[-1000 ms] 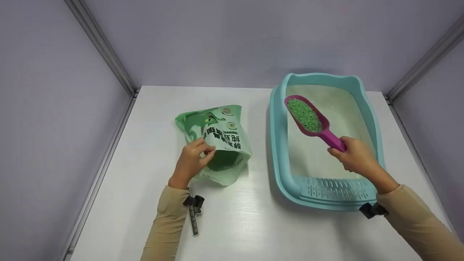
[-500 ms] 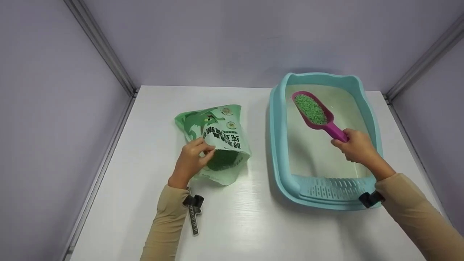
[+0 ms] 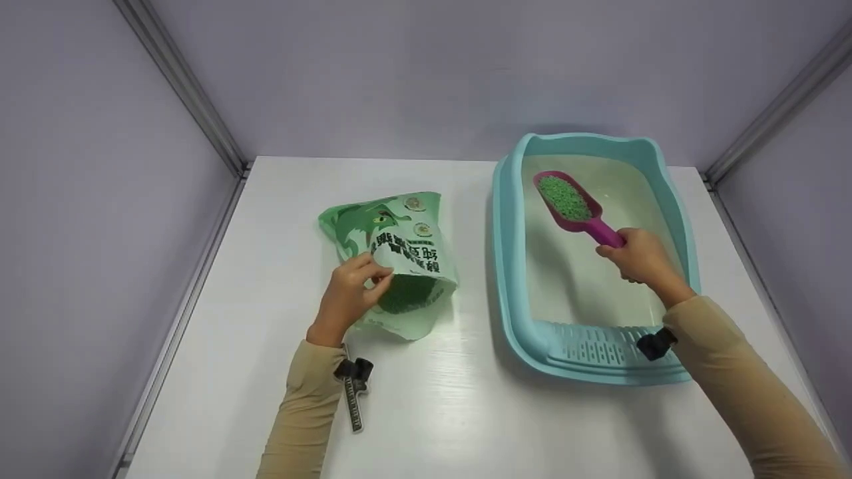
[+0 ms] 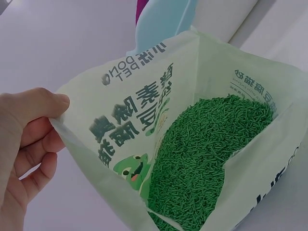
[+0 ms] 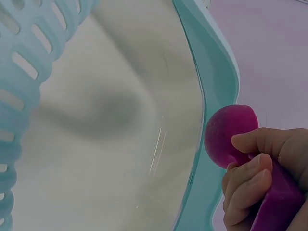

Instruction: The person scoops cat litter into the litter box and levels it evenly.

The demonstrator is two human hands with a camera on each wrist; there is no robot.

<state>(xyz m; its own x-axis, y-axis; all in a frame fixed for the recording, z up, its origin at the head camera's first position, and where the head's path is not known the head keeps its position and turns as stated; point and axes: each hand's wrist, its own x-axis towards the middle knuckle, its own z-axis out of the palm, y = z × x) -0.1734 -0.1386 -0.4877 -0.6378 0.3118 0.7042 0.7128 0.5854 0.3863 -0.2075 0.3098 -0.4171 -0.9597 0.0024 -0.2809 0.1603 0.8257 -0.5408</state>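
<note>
Because the magenta scoop (image 3: pixel 601 231) carries a load of green pellets (image 3: pixel 566 198), the relation I judge most important from my end is how its bowl stands over the turquoise tray (image 3: pixel 511 266). In the head view its long axis runs on a slant, from the right hand (image 3: pixel 638 256) at the near right to the bowl's rounded tip at the far left, so the bowl points away from the fingers and leftward. The bowl hangs above the tray's pale floor, inside the walls, with a shadow cast below it; I take it to be raised clear, though I can't read the height. The right hand is by far the nearer one: its fingers wrap the handle, and in the right wrist view the thumb lies along it towards the bowl. Well apart to the left, across bare tabletop (image 3: pixel 476 399), my other concern is the green bag (image 3: pixel 413 249). The left hand (image 3: pixel 349 289) pinches the edge of its mouth between thumb and finger, the remaining fingers loosely bent. From those fingertips the bag extends to the right and away, its mouth facing the near side, and the left wrist view shows more pellets heaped inside.
</note>
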